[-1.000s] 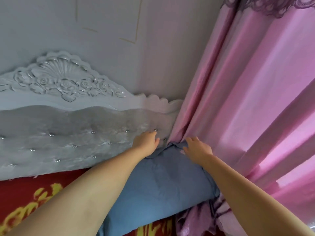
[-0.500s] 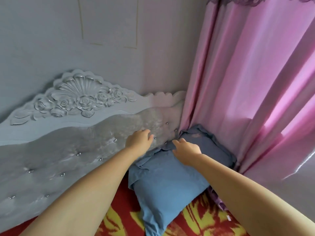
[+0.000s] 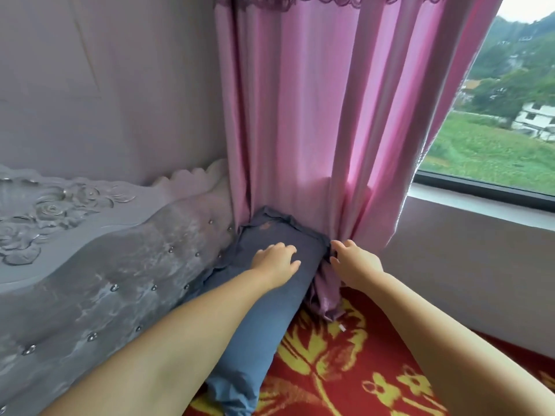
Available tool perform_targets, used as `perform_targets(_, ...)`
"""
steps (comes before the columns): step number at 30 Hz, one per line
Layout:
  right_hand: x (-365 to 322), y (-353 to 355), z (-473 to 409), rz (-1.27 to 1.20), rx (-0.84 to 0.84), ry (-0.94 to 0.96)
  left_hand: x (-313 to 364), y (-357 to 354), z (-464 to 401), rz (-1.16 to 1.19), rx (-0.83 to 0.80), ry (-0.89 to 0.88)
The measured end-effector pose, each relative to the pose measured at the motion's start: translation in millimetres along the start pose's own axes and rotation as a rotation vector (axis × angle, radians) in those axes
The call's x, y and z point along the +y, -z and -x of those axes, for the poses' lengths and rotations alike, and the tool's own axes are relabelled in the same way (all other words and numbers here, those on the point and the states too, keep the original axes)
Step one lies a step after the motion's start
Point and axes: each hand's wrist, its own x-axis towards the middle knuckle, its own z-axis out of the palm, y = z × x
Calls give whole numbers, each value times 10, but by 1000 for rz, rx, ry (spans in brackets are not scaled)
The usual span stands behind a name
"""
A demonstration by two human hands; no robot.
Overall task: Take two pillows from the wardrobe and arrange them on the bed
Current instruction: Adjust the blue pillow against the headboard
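Left hand (image 3: pixel 277 259): palm down, fingers spread and flat on the far end of the blue pillow (image 3: pixel 255 331); it presses, it does not grip. Right hand (image 3: pixel 356 262): open, fingers loosely apart, at the pillow's right edge where the pink curtain (image 3: pixel 300 115) bunches against it; the fingertips touch or nearly touch cloth, but whether curtain or pillow cannot be told.

Pillow: lies on the bed, on the red and yellow cover (image 3: pixel 345 364), along the foot of the grey tufted headboard (image 3: pixel 105 280). Its long axis runs parallel to the headboard, from the near lower centre away to the corner where headboard and curtain meet. The far end is tucked into that corner; a fold of curtain hangs down over its right flank.

Key relation: the pillow lies directly under the left hand and just left of the right hand, so the left is the nearer for any shift along the axis, while the right is placed to clear the curtain. Only one pillow is in view; the second is judged yet to be laid.
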Motion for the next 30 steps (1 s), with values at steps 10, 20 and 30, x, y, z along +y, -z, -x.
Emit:
perform_targets(10,823,-142,319,-62,13,97,912,-539,3,63,-62,90)
perform_targets(20,899,-263,420,96,-133,420,1024,-741,654,179,75,422)
perform_targets(30,-240,-530,683,123,-202,604,50,-751,1555,99,108,613)
